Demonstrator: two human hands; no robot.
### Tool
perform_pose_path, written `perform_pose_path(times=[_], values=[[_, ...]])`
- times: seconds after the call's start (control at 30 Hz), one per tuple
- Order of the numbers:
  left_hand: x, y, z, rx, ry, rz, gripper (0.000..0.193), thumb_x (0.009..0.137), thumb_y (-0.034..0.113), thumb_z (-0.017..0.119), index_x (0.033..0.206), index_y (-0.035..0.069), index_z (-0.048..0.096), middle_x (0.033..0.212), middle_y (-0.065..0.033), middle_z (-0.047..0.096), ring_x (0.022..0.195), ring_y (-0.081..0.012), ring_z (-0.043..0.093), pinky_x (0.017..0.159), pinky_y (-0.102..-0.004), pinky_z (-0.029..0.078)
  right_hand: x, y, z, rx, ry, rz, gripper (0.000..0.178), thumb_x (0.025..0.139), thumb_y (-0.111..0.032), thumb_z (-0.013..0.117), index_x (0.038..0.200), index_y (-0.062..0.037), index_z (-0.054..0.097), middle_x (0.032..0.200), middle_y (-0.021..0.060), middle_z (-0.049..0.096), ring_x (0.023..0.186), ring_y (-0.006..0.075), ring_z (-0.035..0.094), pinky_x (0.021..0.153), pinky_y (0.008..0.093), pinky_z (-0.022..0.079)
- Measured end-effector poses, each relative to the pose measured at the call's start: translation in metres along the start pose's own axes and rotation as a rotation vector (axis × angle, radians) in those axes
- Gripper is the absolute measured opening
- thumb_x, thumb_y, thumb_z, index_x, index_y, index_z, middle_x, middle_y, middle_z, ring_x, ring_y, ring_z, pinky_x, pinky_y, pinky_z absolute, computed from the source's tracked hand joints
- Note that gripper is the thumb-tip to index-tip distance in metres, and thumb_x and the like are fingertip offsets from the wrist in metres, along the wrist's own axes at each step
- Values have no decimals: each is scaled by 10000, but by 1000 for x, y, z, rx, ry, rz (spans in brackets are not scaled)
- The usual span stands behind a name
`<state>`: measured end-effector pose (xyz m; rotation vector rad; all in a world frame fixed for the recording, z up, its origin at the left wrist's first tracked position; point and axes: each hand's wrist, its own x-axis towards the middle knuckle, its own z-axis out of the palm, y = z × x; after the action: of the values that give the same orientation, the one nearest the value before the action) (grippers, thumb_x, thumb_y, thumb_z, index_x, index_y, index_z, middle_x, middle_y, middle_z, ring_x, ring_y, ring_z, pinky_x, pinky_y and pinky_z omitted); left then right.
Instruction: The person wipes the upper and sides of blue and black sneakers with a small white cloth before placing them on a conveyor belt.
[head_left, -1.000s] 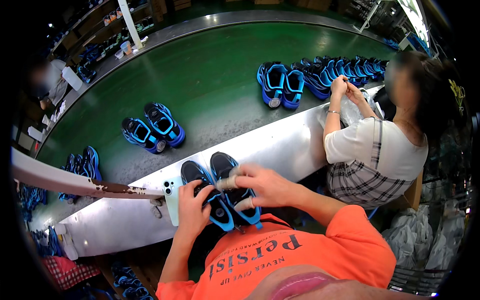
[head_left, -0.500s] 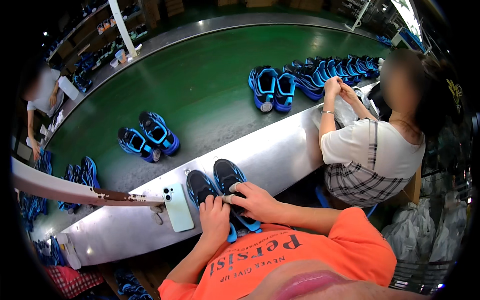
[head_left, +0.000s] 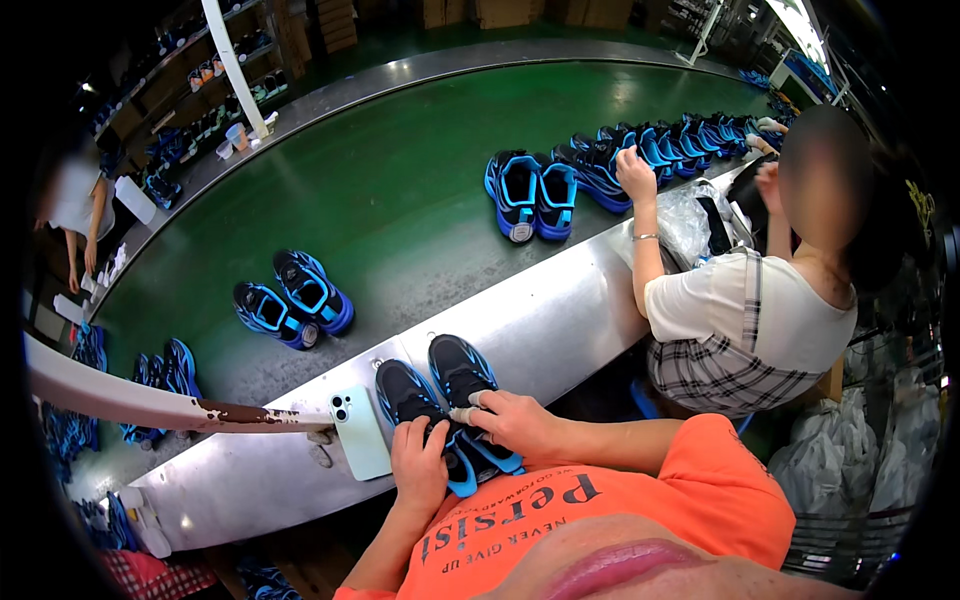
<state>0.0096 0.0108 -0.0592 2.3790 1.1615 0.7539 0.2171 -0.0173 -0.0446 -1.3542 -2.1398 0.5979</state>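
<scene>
Two black sneakers with blue trim lie side by side on the metal ledge, toes pointing away from me. My left hand grips the left sneaker near its laces, fingers curled. My right hand, with pale covers on some fingertips, reaches across the right sneaker. Its fingers are bent and pinched at the lacing area between the two shoes; exactly what they pinch is too small to make out. Both heels, with blue collars, are close to my orange shirt. A pale green phone lies just left of the sneakers.
The metal ledge borders a green conveyor belt. On it stand a sneaker pair and a long row of sneakers. A rusty white post crosses at left. A co-worker sits at right beside clear plastic bags.
My fingertips have come slightly apart over the laces. The right co-worker's hands have separated, one reaching toward the sneaker row. The far-left person's hand has left the shoes.
</scene>
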Motion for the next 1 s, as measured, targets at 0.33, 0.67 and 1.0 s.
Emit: perform_pose_path(times=[0.33,0.67,1.0], values=[[-3,-28,14,80,-21,166,298,608,-51,589,856,95,669,1065,-65,611,992,-324,495,857,-426,428,3,27,13,-32,17,-36,591,692,-69,740,1237,-177,539,1190,123,513,972,349,587,775,409,519],[7,-11,26,260,-95,280,139,711,103,585,837,56,621,1064,-100,599,1056,-269,518,755,-376,393,-5,23,16,-114,50,25,713,668,-14,715,1329,-211,534,1228,133,549,990,319,598,791,387,543],[7,-12,49,199,44,248,149,713,79,574,846,40,630,1140,-123,621,1043,-247,566,751,-367,390,-5,39,32,-135,222,-52,580,695,49,615,1250,-120,597,1047,123,627,920,305,637,744,360,554]])
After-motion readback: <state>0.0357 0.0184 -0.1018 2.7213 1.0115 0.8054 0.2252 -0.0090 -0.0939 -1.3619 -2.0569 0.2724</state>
